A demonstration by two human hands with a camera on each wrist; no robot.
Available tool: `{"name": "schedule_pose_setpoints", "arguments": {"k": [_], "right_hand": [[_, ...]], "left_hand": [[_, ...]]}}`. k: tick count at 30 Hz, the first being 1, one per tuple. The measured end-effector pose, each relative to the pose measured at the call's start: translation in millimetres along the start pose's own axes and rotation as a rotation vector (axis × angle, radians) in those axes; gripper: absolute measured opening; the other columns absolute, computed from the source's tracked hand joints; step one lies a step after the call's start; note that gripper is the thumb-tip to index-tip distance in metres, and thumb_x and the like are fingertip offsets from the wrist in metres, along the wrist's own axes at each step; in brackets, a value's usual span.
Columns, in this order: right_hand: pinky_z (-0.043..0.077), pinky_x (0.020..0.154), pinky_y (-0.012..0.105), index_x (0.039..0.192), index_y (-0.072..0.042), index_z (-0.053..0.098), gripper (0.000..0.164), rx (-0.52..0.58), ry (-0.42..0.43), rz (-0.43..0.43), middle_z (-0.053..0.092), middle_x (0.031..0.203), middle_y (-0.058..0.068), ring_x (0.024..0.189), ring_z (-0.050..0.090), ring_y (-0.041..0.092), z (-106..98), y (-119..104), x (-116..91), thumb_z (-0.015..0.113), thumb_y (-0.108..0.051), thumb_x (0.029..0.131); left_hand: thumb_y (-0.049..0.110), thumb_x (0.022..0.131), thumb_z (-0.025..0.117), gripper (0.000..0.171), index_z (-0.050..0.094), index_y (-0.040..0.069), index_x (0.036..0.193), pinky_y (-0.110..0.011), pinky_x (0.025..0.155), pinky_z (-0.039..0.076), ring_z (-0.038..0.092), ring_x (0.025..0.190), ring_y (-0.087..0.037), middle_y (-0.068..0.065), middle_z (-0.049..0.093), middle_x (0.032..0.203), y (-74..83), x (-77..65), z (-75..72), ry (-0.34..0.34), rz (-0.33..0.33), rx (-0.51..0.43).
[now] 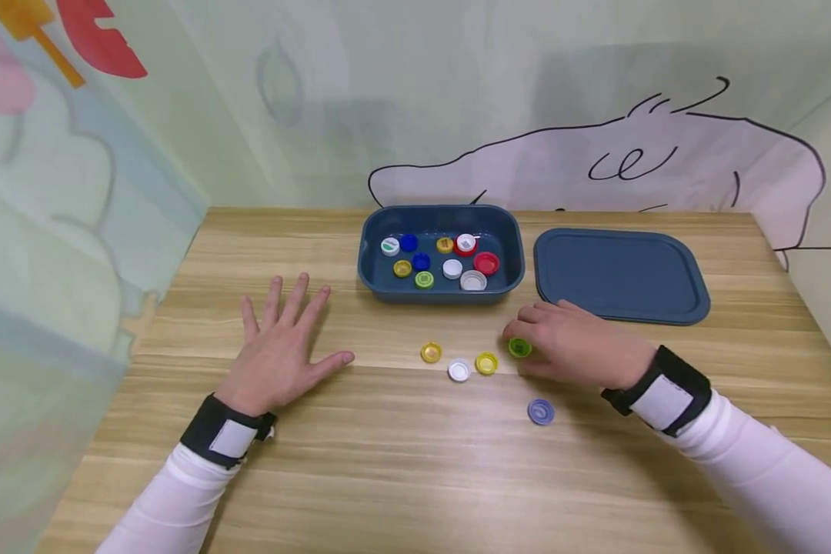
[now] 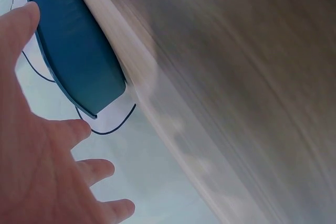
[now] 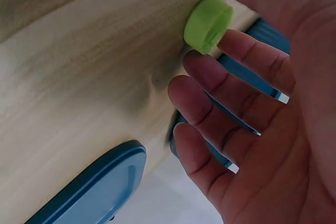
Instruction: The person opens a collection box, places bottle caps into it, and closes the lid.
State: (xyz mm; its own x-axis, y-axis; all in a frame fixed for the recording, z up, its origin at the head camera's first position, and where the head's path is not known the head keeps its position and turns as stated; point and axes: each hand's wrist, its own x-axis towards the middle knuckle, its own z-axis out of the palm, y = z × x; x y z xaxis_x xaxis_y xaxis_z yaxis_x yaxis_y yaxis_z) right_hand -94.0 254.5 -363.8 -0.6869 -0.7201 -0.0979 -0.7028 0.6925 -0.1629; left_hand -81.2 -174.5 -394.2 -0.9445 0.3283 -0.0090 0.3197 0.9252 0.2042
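My right hand [image 1: 575, 342] reaches around a green bottle cap [image 1: 519, 348], which lies between thumb and fingertips. In the right wrist view, the fingers are gently bent at the green cap's edge, and the thumb stands a little apart from it. My left hand [image 1: 277, 358] is spread on the table, holding nothing, left of the blue tray. Between the hands lie an orange-yellow cap [image 1: 431, 352], a white cap [image 1: 459, 370] and a yellow cap [image 1: 487, 363]. Nearer me is a purple-blue cap [image 1: 541, 412].
A dark blue tray [image 1: 439, 296] with several coloured caps stands at the back of the wooden table [image 1: 402, 477]. Right of it lies a flat blue lid [image 1: 623, 277], just beyond my right hand. A printed curtain [image 1: 415, 92] hangs behind the table.
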Motion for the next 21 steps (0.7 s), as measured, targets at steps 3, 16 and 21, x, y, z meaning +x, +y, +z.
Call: {"name": "schedule_pose_setpoints", "arguments": {"k": [3,16,21], "right_hand": [[0.057,0.088,0.044,0.123,-0.015,0.075,0.044,-0.009,-0.006,-0.009,0.073,0.113,0.004,0.101,0.066,0.022,2.7,0.7,1.0,0.093,-0.029,0.085],[0.054,0.079,0.039,0.116,-0.013,0.076,0.040,-0.074,0.089,-0.051,0.072,0.103,0.002,0.092,0.063,0.020,-39.3,2.1,8.9,0.095,-0.019,0.081],[0.056,0.086,0.045,0.117,-0.012,0.075,0.037,-0.102,0.111,-0.007,0.071,0.104,0.004,0.094,0.064,0.023,-68.4,8.0,22.8,0.093,-0.020,0.084]], "left_hand": [[0.081,0.093,0.054,0.104,0.026,0.016,0.170,-0.079,0.115,-0.012,-0.005,0.160,-0.050,-0.018,0.007,0.177,-0.1,0.0,-0.1,-0.003,-0.001,0.002],[0.082,0.093,0.054,0.106,0.026,0.016,0.170,-0.080,0.115,-0.011,-0.004,0.160,-0.050,-0.018,0.006,0.177,0.5,2.3,-0.7,0.004,0.001,0.013],[0.084,0.092,0.053,0.107,0.025,0.017,0.171,-0.080,0.115,-0.012,-0.005,0.160,-0.049,-0.018,0.005,0.177,2.0,4.0,-1.3,0.000,-0.002,0.013]]}}
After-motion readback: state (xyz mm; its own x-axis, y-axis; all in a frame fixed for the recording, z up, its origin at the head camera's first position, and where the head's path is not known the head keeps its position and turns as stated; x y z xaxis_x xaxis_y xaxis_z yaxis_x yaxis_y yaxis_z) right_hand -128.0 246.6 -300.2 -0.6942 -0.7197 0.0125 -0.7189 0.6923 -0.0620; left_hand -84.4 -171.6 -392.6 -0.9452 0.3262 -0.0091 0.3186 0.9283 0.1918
